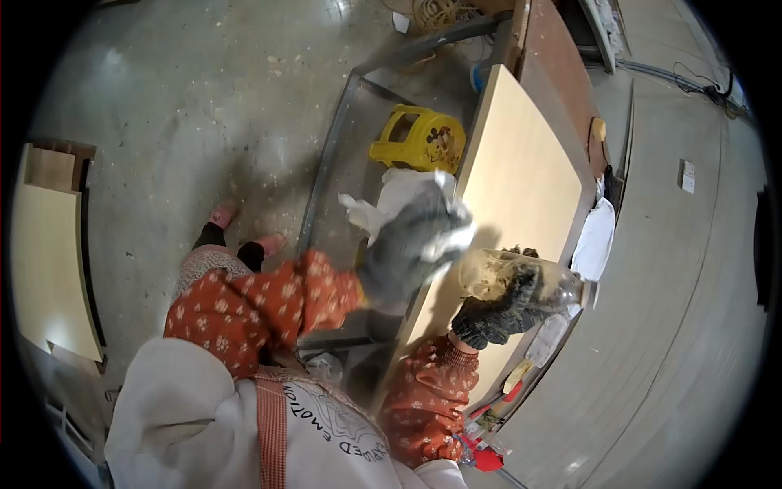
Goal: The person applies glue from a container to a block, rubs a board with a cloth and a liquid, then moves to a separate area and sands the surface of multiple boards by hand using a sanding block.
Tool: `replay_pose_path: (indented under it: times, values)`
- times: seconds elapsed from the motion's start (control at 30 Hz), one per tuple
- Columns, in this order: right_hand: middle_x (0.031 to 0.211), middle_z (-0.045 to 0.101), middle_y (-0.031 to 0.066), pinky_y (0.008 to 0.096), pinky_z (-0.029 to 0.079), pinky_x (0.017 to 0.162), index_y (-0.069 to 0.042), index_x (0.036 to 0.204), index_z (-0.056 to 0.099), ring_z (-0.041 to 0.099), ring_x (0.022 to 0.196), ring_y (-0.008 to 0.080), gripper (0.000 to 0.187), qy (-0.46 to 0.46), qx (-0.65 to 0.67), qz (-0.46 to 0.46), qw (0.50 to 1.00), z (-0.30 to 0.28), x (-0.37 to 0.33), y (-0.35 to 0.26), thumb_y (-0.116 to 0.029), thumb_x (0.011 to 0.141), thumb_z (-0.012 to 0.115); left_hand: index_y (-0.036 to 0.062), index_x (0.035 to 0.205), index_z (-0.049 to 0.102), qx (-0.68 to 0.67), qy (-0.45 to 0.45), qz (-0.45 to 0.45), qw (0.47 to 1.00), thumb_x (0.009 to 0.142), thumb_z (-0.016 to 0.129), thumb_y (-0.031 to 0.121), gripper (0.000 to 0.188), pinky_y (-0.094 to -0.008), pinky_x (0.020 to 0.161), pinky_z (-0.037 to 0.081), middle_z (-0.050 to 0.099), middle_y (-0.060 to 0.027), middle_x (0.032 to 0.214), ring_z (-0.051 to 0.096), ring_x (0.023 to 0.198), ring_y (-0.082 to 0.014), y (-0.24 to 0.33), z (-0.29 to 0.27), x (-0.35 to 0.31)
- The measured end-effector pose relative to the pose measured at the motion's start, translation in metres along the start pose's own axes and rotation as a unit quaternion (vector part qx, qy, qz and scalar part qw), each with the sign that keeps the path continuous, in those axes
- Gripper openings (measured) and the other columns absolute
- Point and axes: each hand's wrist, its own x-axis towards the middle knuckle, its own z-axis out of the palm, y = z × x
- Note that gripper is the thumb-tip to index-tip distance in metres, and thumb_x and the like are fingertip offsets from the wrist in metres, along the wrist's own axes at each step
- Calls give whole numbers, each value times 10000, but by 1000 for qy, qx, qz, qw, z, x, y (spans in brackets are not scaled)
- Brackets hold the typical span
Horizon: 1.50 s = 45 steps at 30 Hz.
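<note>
My left hand (407, 248), in a grey work glove, is closed around a crumpled white rag (399, 200) at the near edge of a pale wooden board (521, 175). My right hand (497, 314), in a dark knitted glove, grips a clear plastic jar (509, 277) lying on its side over the board, its opening toward the right. Both sleeves are red with a white flower print.
The board rests on a metal frame table (334, 138). A yellow plastic stool (419, 140) sits beneath. White cloth (595, 236) hangs at the board's far side. Small tools and a red item (487, 458) lie near the bottom edge. Another pale panel (49, 269) stands at the left.
</note>
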Motion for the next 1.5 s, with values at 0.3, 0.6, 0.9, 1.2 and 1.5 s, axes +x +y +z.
replay_pose_path:
  times: [0.3,0.6,0.9,1.2,1.5]
  values:
    - [1213,519,182,365,559,800,3,1294,386,620,951,285,406,5,-125,-240,963,-1,0,25,-190,942,447,116,1153,577,-19,-60,65,996,750,703,118,422,-345,936,461,600,-76,1114,574,1028,-215,-17,9,-30]
    - [1197,529,156,297,535,820,-10,1288,414,594,1008,243,362,-26,74,-86,993,-1,-18,30,-165,963,380,118,1033,576,145,152,108,972,873,557,207,184,-292,702,513,583,-59,882,597,771,-165,-63,19,95]
    - [1069,583,125,277,540,723,-1,1145,523,598,853,213,290,-32,53,-171,983,-3,-26,10,-200,955,429,134,1119,610,-44,-46,69,996,834,584,112,287,-323,888,482,614,-69,1081,607,961,-244,-36,12,10]
    - [744,630,117,318,554,624,31,901,619,646,682,267,299,438,-677,-264,529,33,-67,58,-231,923,477,47,1006,588,161,59,196,966,811,640,114,212,-353,746,500,619,-82,937,603,857,-234,-48,-1,100]
    - [1083,532,127,336,510,852,-5,1281,375,549,1033,229,727,444,-474,-311,-694,-36,-74,-31,-308,722,728,56,1281,462,-322,-90,-336,881,941,450,196,368,-341,1057,337,488,-76,1293,437,1219,-240,-20,-63,28]
